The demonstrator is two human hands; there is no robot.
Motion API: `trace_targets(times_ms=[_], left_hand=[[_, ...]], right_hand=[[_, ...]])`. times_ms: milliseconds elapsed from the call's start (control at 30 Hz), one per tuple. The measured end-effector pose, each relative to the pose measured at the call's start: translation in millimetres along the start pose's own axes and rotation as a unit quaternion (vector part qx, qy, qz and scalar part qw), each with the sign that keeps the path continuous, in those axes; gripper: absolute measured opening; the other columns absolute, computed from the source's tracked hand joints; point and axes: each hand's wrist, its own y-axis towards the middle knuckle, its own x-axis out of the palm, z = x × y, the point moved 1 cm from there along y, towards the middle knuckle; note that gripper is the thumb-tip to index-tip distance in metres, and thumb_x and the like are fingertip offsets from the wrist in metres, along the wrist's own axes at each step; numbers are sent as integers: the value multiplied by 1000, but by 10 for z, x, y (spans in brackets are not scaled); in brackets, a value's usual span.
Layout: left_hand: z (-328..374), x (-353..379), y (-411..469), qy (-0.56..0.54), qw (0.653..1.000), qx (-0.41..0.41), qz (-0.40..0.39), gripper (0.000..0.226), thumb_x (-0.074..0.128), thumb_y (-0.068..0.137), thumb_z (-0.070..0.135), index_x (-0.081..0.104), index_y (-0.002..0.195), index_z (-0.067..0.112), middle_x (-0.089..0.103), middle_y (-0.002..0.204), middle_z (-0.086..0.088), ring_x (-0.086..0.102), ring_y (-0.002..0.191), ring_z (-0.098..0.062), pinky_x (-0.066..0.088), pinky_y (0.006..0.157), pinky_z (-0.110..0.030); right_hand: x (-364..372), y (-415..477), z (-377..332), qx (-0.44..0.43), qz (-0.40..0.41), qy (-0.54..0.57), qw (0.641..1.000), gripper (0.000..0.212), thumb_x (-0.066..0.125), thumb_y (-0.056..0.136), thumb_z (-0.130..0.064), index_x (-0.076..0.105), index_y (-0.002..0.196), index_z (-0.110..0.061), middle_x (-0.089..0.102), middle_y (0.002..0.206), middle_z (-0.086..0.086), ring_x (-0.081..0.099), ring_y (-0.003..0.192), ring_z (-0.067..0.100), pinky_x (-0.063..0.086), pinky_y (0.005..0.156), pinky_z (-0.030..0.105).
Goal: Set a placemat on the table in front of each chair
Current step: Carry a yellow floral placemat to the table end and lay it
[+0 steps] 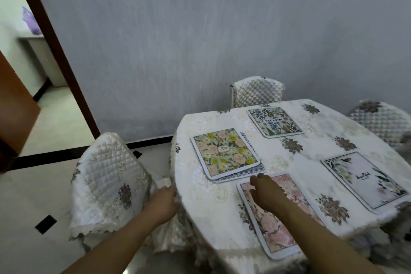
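Several placemats lie on the table (222,198) with its cream floral cloth. A pink floral placemat (275,224) lies at the near edge, and my right hand (264,193) rests on its far corner with fingers relaxed. A yellow-and-pink flowered placemat (224,152) lies on top of another mat (242,174) whose lettered edge peeks out. A blue-leaf placemat (274,124) lies by the far chair (258,92). A white "Beautiful" placemat (364,179) lies at the right. My left hand (163,203) touches the table's left edge, fingers straight.
A quilted chair (109,187) stands at the table's left, turned away. Another quilted chair (382,121) stands at the far right. A grey wall runs behind. An open doorway with a brown door (15,115) is at the left, over a pale tiled floor.
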Motion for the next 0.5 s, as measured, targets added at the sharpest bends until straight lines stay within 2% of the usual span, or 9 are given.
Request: trace_targets(times_ms=[167, 267, 367, 433, 500], left_hand=[[219, -10, 433, -55, 998, 6, -33, 27, 59, 90, 37, 53, 103, 15, 60, 103, -9, 54, 85, -20, 43, 71, -32], [268, 12, 734, -88, 995, -10, -44, 21, 60, 90, 36, 48, 92, 19, 59, 90, -5, 52, 75, -18, 41, 66, -31], [268, 75, 1077, -101, 992, -59, -45, 21, 59, 89, 38, 46, 86, 21, 53, 77, 4, 47, 66, -11, 35, 56, -27], [267, 144, 1298, -95, 991, -84, -48, 21, 58, 89, 39, 46, 86, 21, 53, 76, 5, 48, 66, -11, 35, 56, -27], [287, 231, 1547, -88, 989, -110, -46, 21, 58, 89, 38, 48, 88, 19, 55, 81, 1, 52, 71, -16, 37, 60, -28]], right_hand=[[73, 240, 73, 25, -11, 16, 999, 21, 53, 93, -26, 56, 107, -13, 56, 111, 10, 54, 104, 28, 48, 82, 37], [162, 482, 154, 35, -18, 30, 999, 19, 54, 92, -26, 57, 105, -13, 57, 112, 10, 54, 104, 28, 48, 82, 36], [256, 820, 258, 33, -19, 48, 998, 19, 55, 91, -26, 57, 103, -12, 57, 110, 11, 55, 105, 30, 48, 82, 36], [306, 1006, 300, 23, -30, 44, 998, 22, 54, 91, -26, 57, 107, -12, 57, 110, 12, 55, 107, 31, 48, 82, 37], [356, 1184, 353, 21, -33, 43, 998, 32, 54, 92, -26, 55, 119, -11, 57, 114, 14, 54, 109, 33, 48, 85, 38]])
